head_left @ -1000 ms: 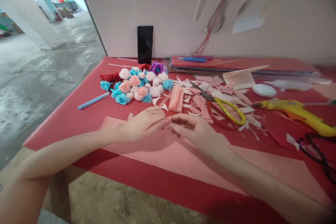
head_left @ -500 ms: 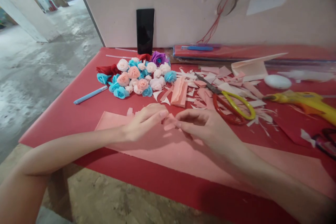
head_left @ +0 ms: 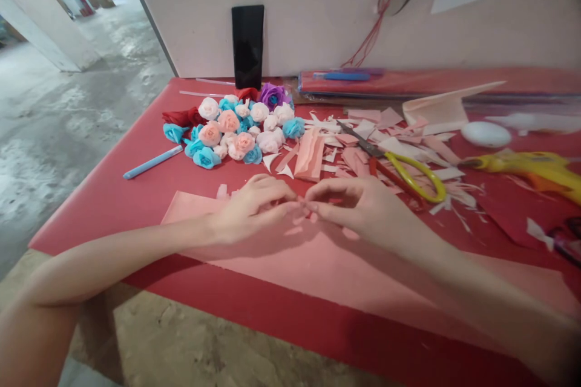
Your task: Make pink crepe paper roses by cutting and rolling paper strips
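a small pink paper piece [head_left: 307, 212] is between your fingertips, held just above the pink sheet [head_left: 318, 275]; your fingers cover most of it, so its exact shape can't be told. your left hand [head_left: 256, 207] pinches it from one side with thumb and fingers drawn together, and your right hand [head_left: 363, 207] pinches it from the other, thumb against forefinger, the two sets of tips almost meeting. the step in hand looks like shaping or working the edge of this piece by touch. the next move, as i judge it, calls for a light, even pinch from both hands, since thin paper could crease or tear if you pull hard.

the sheet lies under your hands on the red table [head_left: 113, 205]. just beyond your fingers is a folded pink strip [head_left: 310, 157], with paper flowers [head_left: 245, 144] beside it on your left. on your right, scissors [head_left: 416, 180] rest on the paper scraps [head_left: 356, 162], and a yellow glue gun [head_left: 526, 163] lies farther out.
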`<state>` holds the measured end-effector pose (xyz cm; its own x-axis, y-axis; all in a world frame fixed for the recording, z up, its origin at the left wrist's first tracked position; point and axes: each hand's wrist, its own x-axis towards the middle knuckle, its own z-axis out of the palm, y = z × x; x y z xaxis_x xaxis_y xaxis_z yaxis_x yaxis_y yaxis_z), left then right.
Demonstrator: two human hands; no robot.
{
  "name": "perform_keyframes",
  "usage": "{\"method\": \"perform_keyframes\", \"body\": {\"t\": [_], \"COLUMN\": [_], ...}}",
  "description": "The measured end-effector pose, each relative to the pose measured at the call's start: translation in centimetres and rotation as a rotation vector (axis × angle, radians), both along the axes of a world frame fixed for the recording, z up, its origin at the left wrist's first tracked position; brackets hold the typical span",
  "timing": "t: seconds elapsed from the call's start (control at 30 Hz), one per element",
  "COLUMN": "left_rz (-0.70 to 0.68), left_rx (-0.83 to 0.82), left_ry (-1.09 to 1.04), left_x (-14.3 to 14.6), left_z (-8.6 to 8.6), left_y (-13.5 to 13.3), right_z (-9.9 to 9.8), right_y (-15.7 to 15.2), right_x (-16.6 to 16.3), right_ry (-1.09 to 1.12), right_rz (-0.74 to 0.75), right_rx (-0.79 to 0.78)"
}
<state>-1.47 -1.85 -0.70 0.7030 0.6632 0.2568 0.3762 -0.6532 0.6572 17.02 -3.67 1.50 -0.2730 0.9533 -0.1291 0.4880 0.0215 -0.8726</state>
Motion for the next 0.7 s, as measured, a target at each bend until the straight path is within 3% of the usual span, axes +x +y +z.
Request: {"method": "perform_keyframes", "body": {"t": [0.1, 0.23, 0.43, 0.7], "left_rz": [0.037, 0.094, 0.117, 0.065], "left_rx": [0.133, 0.172, 0.13, 0.38], "left_ry": [0.245, 0.463, 0.458, 0.366], "left_x": [-0.1, 0.1, 0.5, 0.1], "left_z": [0.3, 0.3, -0.2, -0.8], "left_y": [-0.3, -1.2, -1.6, -2.0], "right_z": [0.0, -0.3, -0.9, -0.8], "right_y": [0.7, 1.5, 1.9, 1.6], "right_x": [0.7, 1.1, 0.8, 1.0], "right_ry": [-0.124, -0.215, -0.223, -0.251], "right_rz": [-0.016, -0.033, 0.0, 0.008], "right_rx": [0.037, 0.102, 0.109, 0.069]}}
